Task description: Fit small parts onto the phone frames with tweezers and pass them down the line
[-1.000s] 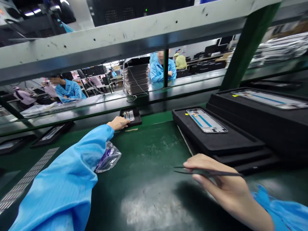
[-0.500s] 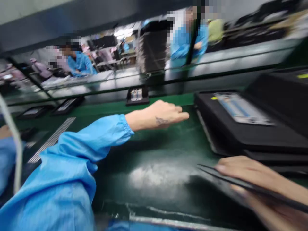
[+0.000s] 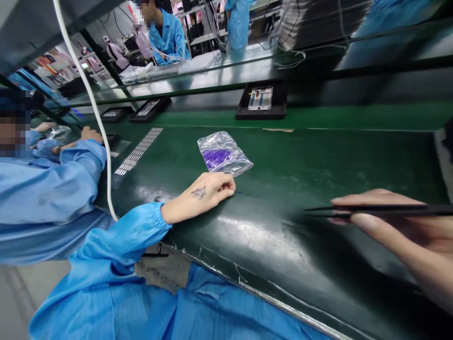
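A clear plastic bag [image 3: 226, 152] with something purple inside lies flat on the green table [image 3: 300, 170], and its long side slants from the upper left toward the lower right. It is just beyond the left hand [image 3: 207, 192], a little to the right of the knuckles. So the left hand is clearly the nearer one; whether it touches the lower edge of the bag, I cannot tell.

This left hand rests low over the table, with the fingers curled and the thumb close to the forefinger. If something small is pinched there, the view does not show it. A small blue speck [image 3: 239, 192] is just beside the fingertips.

The right hand [image 3: 392, 226] is well apart, on the right. It pinches black tweezers [image 3: 380, 210] between thumb and fingers; the tweezers lie almost level, and their points, slightly apart, are turned to the left.

Farther away, behind the bag, a black tray [image 3: 281, 107] holds a phone-like frame [image 3: 262, 99]. To the left there are a strip of small metal pieces [image 3: 139, 151], a white cable [image 3: 94, 102] and the blue sleeve [image 3: 53, 184] of a co-worker.
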A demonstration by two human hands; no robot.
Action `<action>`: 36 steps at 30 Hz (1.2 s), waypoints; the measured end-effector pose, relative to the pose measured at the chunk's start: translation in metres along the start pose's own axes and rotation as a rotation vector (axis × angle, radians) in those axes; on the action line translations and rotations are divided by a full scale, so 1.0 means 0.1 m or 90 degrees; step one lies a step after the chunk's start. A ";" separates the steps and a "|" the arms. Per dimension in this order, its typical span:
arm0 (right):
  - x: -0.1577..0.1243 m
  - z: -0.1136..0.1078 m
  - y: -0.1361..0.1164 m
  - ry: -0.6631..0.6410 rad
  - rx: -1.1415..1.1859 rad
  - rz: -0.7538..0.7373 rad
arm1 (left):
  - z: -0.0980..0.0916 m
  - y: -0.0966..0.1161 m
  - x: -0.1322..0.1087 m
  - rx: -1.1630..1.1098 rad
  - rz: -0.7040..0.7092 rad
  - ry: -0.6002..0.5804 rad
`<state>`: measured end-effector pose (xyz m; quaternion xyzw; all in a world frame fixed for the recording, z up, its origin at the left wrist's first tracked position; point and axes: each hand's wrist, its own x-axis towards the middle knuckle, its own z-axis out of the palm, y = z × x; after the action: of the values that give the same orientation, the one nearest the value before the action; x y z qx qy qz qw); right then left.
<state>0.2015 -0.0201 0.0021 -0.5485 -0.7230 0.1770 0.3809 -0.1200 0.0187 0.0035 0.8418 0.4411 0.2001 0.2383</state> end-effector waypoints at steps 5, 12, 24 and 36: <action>0.10 0.06 -0.11 -0.025 0.043 -0.005 | 0.06 -0.01 0.06 0.011 0.020 0.006; 0.06 0.06 0.01 -0.035 0.056 0.036 | 0.03 0.01 0.14 0.051 0.062 -0.053; 0.07 0.05 0.00 -0.028 0.049 0.038 | -0.01 0.03 0.21 0.055 0.060 -0.108; 0.07 0.04 -0.07 -0.032 0.102 0.029 | 0.20 0.22 0.36 -0.552 -0.166 -0.058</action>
<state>0.1926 -0.0159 0.0067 -0.5280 -0.7030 0.2567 0.4014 -0.0755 0.0336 0.0042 0.6097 0.4076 0.2973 0.6113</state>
